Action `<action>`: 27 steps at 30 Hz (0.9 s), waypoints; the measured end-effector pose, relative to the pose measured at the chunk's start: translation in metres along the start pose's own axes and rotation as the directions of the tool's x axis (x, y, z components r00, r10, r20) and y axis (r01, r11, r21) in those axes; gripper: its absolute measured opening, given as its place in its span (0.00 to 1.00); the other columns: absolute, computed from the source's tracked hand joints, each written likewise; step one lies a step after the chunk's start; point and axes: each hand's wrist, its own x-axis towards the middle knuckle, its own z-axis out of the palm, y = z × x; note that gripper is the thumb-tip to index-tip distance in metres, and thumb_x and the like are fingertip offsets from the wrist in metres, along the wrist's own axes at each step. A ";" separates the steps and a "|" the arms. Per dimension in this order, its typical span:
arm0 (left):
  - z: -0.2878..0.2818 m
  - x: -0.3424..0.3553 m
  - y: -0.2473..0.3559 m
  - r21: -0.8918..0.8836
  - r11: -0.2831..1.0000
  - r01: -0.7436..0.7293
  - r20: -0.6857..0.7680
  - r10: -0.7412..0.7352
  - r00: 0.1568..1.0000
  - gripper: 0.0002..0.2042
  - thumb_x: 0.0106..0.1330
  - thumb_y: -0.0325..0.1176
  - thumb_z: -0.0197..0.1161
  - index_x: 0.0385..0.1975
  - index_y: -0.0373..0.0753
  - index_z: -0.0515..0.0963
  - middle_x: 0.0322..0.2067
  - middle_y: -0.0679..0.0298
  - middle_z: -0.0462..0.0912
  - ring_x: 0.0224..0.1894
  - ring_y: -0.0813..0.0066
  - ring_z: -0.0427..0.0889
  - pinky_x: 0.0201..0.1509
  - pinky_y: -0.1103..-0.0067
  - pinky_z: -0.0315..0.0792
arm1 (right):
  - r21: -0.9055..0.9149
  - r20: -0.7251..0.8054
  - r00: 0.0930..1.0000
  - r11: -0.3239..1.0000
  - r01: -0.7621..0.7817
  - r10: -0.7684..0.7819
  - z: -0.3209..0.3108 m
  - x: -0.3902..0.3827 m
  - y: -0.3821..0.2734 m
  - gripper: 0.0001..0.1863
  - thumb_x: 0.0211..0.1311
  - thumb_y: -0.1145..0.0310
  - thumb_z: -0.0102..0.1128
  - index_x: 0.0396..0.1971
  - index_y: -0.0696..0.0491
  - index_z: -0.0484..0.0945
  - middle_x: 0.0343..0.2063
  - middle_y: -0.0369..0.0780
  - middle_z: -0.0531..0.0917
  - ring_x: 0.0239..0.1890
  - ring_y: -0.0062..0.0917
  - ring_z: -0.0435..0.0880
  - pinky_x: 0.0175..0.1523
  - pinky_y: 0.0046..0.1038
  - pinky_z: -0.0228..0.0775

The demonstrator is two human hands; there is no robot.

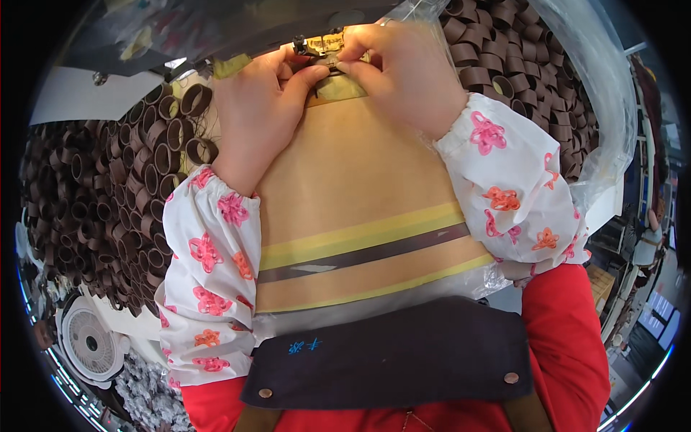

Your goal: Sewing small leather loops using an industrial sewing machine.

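Both my hands meet under the lit head of a sewing machine (327, 43), at the far middle. My left hand (259, 108) is closed, its thumb and fingers pinched just left of the presser foot. From the right, my right hand (410, 72) pinches at the same spot, thumb and forefinger almost touching the left thumb. A small dark piece shows between the thumb tips; fingers and machine hide most of it, so I cannot tell what it is. Under my wrists lies a tan work surface (353, 158) with yellow and dark tape stripes.
Brown band loops (79, 194) are heaped at my left, right up to my forearm. More brown loops (533, 93) lie at the right on clear plastic sheeting (612, 137). A round white fan (92, 338) stands at the lower left. The machine's dark body (216, 21) overhangs the far side.
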 end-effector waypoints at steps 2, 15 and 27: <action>-0.002 0.000 -0.002 -0.014 0.999 0.045 0.036 -0.045 0.998 0.10 0.50 0.38 0.65 0.26 0.38 0.79 0.09 0.68 0.71 0.11 0.81 0.69 0.17 0.81 0.61 | -0.026 -0.004 1.000 1.000 0.012 -0.012 0.000 0.001 -0.002 0.04 0.45 0.74 0.60 0.22 0.57 0.74 0.17 0.40 0.74 0.19 0.27 0.75 0.25 0.26 0.64; -0.003 -0.001 0.005 0.052 0.998 0.029 0.015 -0.029 0.999 0.14 0.53 0.37 0.65 0.21 0.33 0.70 0.10 0.65 0.69 0.13 0.80 0.64 0.20 0.81 0.59 | -0.127 -0.059 0.994 0.989 0.080 -0.088 0.001 -0.005 -0.003 0.06 0.48 0.70 0.56 0.24 0.55 0.72 0.23 0.41 0.76 0.26 0.37 0.76 0.31 0.34 0.67; -0.051 -0.064 -0.005 0.383 0.914 -0.135 0.003 0.145 0.989 0.10 0.60 0.34 0.56 0.19 0.38 0.72 0.13 0.65 0.68 0.20 0.68 0.69 0.52 0.72 0.56 | -0.178 0.114 0.993 0.982 0.062 -0.042 -0.028 -0.040 -0.054 0.09 0.47 0.67 0.59 0.28 0.53 0.73 0.27 0.41 0.77 0.31 0.36 0.78 0.34 0.35 0.70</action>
